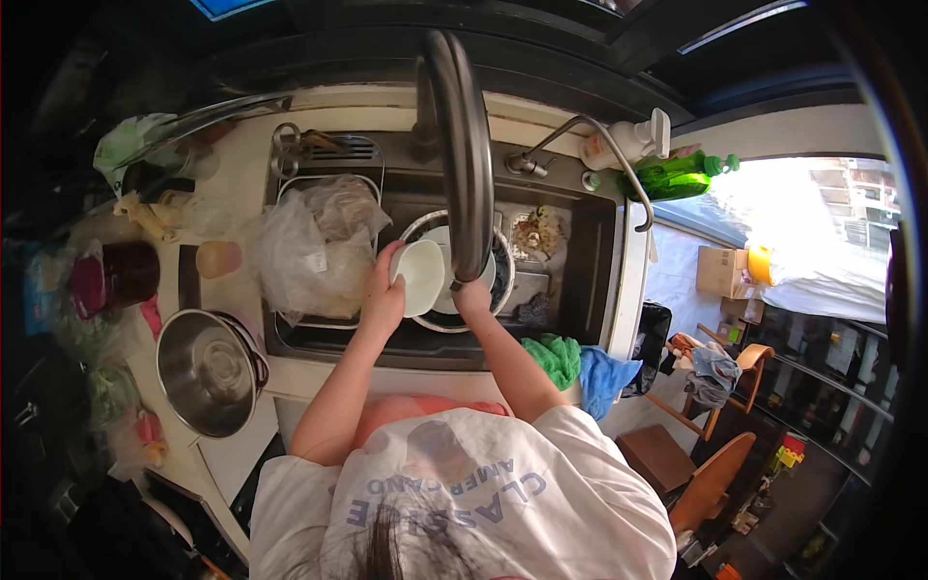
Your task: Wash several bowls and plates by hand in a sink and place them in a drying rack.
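Observation:
My left hand [384, 290] grips the rim of a white bowl [420, 278], which is tilted over the left side of a round basin [510, 250] in the dark kitchen sink [587, 290]. White dishware [438, 235] lies inside the basin. My right hand [471, 297] reaches over the basin's near side, partly hidden by the arched metal faucet [467, 159]. Whether its fingers hold anything cannot be told. Food scraps [540, 235] lie around the drain to the right of the basin.
Clear plastic bags [319, 246] fill a rack at the sink's left. A steel bowl [210, 370] stands on the left counter. Green [554, 359] and blue cloths [605, 377] hang over the front edge. Green bottles [670, 177] and a thin curved tap [616, 145] are at the back right.

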Demonstrator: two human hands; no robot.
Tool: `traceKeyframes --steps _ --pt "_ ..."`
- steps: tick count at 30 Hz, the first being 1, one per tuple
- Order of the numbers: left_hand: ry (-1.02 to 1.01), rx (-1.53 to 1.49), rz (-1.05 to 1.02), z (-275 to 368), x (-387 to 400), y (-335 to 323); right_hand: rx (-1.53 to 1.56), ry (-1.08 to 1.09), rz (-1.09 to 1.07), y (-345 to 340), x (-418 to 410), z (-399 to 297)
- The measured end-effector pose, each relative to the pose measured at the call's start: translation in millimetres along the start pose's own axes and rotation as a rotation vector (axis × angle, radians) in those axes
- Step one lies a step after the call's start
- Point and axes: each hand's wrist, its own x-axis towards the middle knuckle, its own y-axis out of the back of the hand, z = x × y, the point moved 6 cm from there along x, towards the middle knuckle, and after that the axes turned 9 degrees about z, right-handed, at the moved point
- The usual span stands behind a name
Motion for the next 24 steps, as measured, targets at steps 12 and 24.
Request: traceKeyframes --steps 12,24 --pt "0.236 -0.141 0.167 -11 -23 61 -0.200 0.170 0.177 69 -16 -25" --pt "0.135 -0.165 0.241 -9 -30 69 1.172 -0.241 -0.261 75 -38 -30"
